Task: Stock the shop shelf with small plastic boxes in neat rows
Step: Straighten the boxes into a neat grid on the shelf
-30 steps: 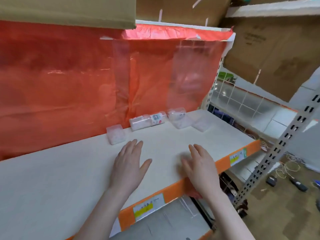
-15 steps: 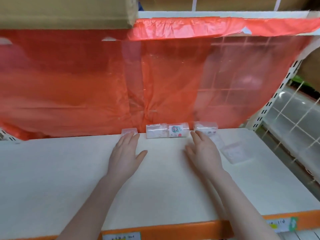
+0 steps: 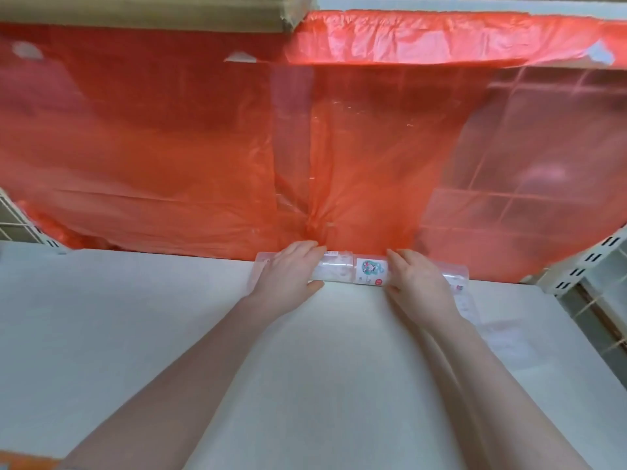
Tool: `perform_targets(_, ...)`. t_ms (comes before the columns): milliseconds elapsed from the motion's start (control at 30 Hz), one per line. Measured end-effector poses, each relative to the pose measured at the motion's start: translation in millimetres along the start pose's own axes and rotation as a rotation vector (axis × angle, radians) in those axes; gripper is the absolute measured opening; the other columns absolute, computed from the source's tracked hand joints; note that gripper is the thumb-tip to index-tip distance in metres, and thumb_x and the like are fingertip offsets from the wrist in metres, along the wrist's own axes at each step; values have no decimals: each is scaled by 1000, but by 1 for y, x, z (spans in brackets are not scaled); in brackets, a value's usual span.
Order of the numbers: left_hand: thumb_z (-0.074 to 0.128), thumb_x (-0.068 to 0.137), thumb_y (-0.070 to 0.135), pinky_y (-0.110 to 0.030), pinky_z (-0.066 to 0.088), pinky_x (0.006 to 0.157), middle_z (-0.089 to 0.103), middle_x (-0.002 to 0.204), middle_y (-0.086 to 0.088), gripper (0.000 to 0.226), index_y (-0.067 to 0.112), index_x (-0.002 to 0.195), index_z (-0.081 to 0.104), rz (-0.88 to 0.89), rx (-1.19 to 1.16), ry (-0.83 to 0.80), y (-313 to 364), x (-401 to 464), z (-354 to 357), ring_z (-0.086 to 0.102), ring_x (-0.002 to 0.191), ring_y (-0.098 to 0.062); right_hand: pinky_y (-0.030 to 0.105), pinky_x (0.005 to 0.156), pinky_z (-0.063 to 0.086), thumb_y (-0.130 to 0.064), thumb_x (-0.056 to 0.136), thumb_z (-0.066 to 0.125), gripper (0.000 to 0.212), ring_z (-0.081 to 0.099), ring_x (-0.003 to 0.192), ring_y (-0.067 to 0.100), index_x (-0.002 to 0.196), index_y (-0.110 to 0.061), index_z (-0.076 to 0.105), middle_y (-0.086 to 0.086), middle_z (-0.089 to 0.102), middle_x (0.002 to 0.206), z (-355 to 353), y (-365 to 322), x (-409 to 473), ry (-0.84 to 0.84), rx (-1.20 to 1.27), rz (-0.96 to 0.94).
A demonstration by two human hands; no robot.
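Observation:
A row of small clear plastic boxes runs along the back of the white shelf (image 3: 101, 317), against a red plastic sheet. My left hand (image 3: 288, 278) rests palm down on the left end box (image 3: 259, 269), with its fingers over the top and its thumb along the front. My right hand (image 3: 419, 284) lies the same way on the right end box (image 3: 458, 274). Between the hands sit a plain clear box (image 3: 334, 271) and one with a coloured label (image 3: 369, 272). Another flat clear box (image 3: 505, 337) lies apart on the shelf, right of my forearm.
The red plastic sheet (image 3: 169, 147) hangs as the shelf's back wall. A cardboard box (image 3: 135, 8) sits on the shelf above. A perforated white upright (image 3: 576, 266) stands at the right end, and a wire grid (image 3: 13, 218) at the left.
Both hands have slid forward across the shelf to the back row and now lie on its end boxes. The view has turned to face the shelf squarely and moved closer.

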State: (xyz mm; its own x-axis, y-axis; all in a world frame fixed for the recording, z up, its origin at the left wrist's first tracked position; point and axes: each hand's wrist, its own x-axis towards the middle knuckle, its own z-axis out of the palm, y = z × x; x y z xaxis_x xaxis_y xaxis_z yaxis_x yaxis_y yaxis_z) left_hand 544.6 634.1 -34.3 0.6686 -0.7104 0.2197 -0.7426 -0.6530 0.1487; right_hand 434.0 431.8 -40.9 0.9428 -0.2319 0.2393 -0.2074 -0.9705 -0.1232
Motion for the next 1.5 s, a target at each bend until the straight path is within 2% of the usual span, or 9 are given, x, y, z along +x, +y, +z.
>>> perform_targets(133,58,89,32,-27,23,103,35,144,6,62,22,144,32,35,-13,-49,4,10,9,28,133,-13,41,79,42,0,68,63,48,53,94,37,116,3,57,19,57,98,0,0,1,3,-76,-10)
perform_targets(233,59,88,28,-28,26,101,38,141,4,62,21,144,33,27,-7,-34,6,11,12,31,131,-16,40,71,40,-1,66,65,38,52,86,35,104,2,61,18,55,89,-2,-2,-2,30,-86,0)
perform_targets(333,56,87,21,-28,27,98,42,136,4,58,22,141,36,17,19,-1,9,8,12,35,127,-17,40,69,39,-1,63,66,35,52,84,35,98,3,61,18,54,87,-2,-1,-9,53,-84,-4)
perform_targets(500,53,86,16,-28,29,91,45,131,5,54,24,138,40,3,41,18,13,-2,8,38,122,-17,40,74,43,-6,66,67,34,54,91,35,99,-1,61,15,57,93,-4,-2,-28,56,-88,7)
perform_targets(767,53,84,14,-27,30,89,50,122,4,49,24,131,45,20,89,17,21,-27,-2,44,112,-18,36,62,53,-5,42,86,56,63,73,34,94,1,67,13,64,80,-17,-3,-80,127,11,25)
perform_targets(1000,55,85,23,-26,29,93,51,121,3,45,23,129,46,37,105,-23,20,-45,-11,44,116,-19,37,65,55,-10,42,90,64,66,80,32,101,0,68,11,67,87,-23,0,-115,140,12,61)
perform_targets(1233,60,81,38,-31,34,89,53,117,-1,47,18,122,48,72,142,-126,41,-22,-10,47,111,-22,36,55,53,-8,49,87,61,66,76,32,106,-3,67,11,66,90,-33,-3,-138,157,67,150)
perform_targets(1500,63,79,35,-34,37,90,54,121,-5,50,16,123,49,85,186,-183,57,-2,-5,48,113,-25,38,73,51,-19,71,75,56,60,101,29,123,-11,58,7,61,111,-40,1,-155,119,66,251)
